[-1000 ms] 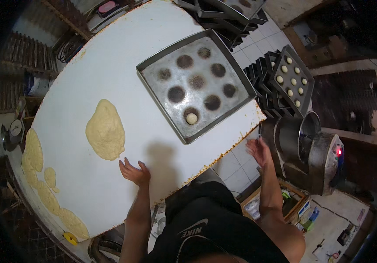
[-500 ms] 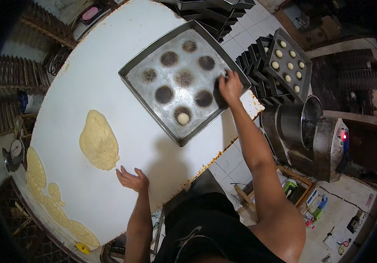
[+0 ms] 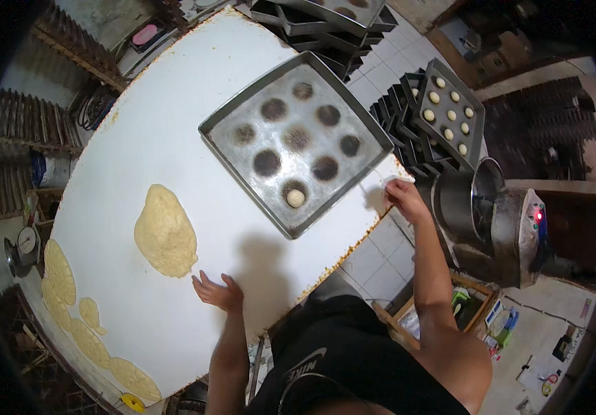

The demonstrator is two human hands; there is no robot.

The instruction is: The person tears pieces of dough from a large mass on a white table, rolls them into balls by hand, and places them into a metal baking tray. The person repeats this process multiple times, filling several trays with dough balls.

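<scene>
A pale, rounded lump of dough (image 3: 165,234) lies on the white table (image 3: 152,131). My left hand (image 3: 218,290) is just off its lower right end, palm partly up, with fingers apart and nothing in them. To the right of the dough rests a square metal baking pan (image 3: 229,159) with dark round marks on its bottom. One small dough ball (image 3: 295,198) sits in the pan's near corner, on one of the marks. My right hand (image 3: 407,199) is over the table's right edge, beside the pan but apart from it. Its fingers are curled in, and nothing shows between them.
Flattened dough pieces (image 3: 89,342) lie along the table's left rim, near a dial scale (image 3: 26,240). Stacked pans (image 3: 312,31) stand at the far side. To the right are another pan stack (image 3: 467,104) topped with dough balls and a metal mixer (image 3: 516,238). The table edge is rusty.
My right hand has left the pan's right corner and come back toward me to the table edge, uncovering a dark mark. The view has shifted slightly; my left hand stays near the dough.
</scene>
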